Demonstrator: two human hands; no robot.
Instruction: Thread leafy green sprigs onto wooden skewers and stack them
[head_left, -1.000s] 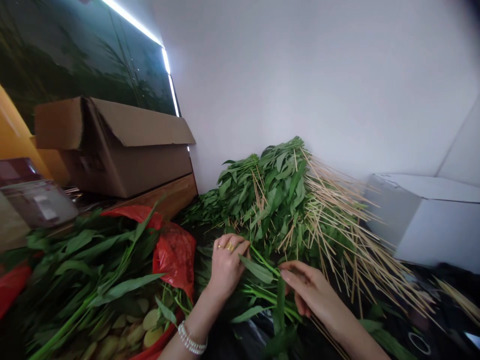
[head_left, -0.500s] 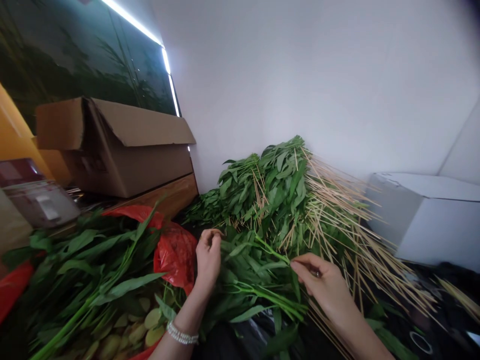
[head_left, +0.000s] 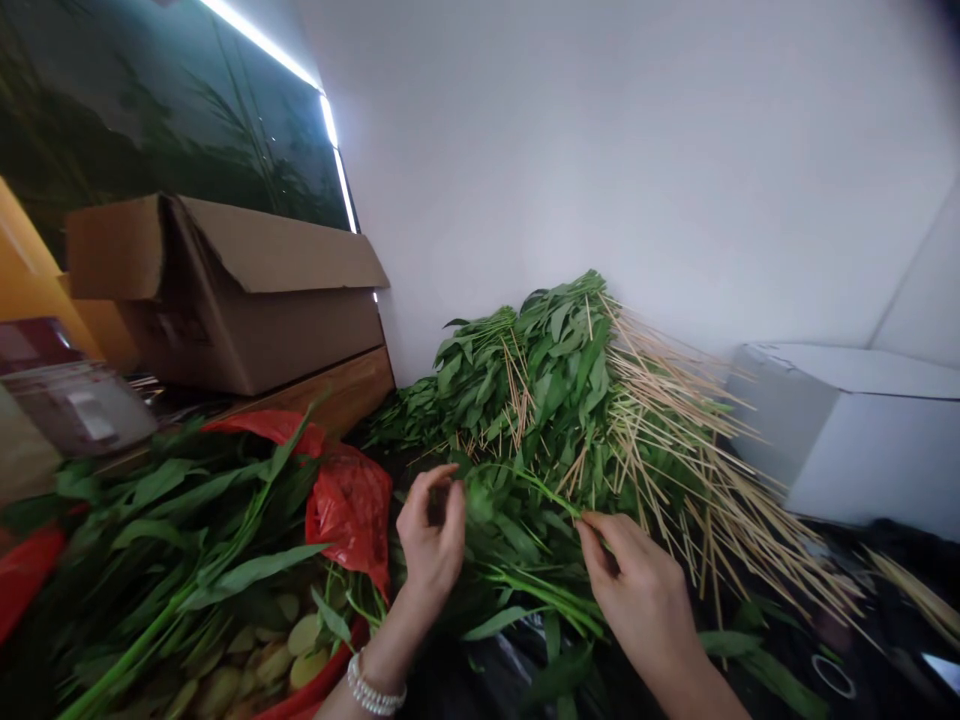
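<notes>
My right hand pinches a green leafy stem by its cut end, and the stem slants up to the left. My left hand is raised at the stem's leafy side, thumb and forefinger apart and curved; nothing shows between them. Below both hands lies a loose pile of leafy stems on black plastic. Behind it, bunches of green leaves are threaded on thin wooden skewers, heaped against the wall.
At left, a red plastic bag borders more long leafy greens and pale rounded pieces. An open cardboard box stands behind them. A white box is at right, with a white ring lower down.
My left hand has moved slightly right and its thumb and forefinger have parted. My right hand has turned palm down, still pinching the stem.
</notes>
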